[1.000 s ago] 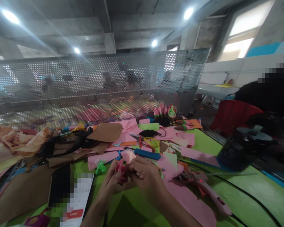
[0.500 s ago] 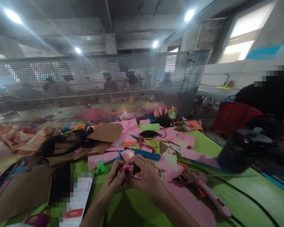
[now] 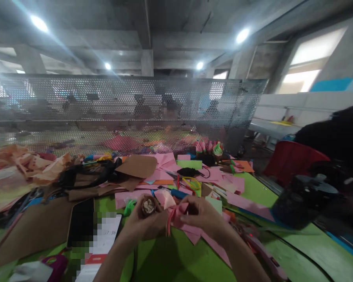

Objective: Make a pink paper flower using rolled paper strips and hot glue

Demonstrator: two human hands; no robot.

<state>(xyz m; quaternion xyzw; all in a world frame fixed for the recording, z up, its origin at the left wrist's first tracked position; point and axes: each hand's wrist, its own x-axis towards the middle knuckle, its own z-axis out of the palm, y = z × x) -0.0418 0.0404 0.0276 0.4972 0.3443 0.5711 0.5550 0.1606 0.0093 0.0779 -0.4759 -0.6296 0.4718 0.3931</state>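
My left hand (image 3: 139,221) is closed around a brown cone (image 3: 156,226), its round open end turned toward me. Pale, crumpled stuffing (image 3: 148,206) shows inside that opening. Just to the right, my right hand (image 3: 204,217) pinches a pink ruffled piece (image 3: 179,213), with thin strips hanging down its left side. The pink piece sits against the narrow end of the cone; whether it is fixed there I cannot tell. Beyond the hands lies a blue roll (image 3: 181,194), partly covered by my right hand. A pink glue gun (image 3: 266,250) rests to the right.
Two phones (image 3: 81,223) lie at left beside brown sheets (image 3: 32,231). Across the green table (image 3: 161,262) are pink sheets (image 3: 248,204), yellow-handled scissors (image 3: 191,183) and a black cable (image 3: 306,250). Finished cone pieces (image 3: 218,149) stand near the perforated metal screen (image 3: 114,98). A dark bucket (image 3: 302,199) stands right.
My hands have turned and moved apart slightly. The cone's stuffed end now shows in my left hand, and the pink piece hangs from my right fingers. The camera view has tilted up.
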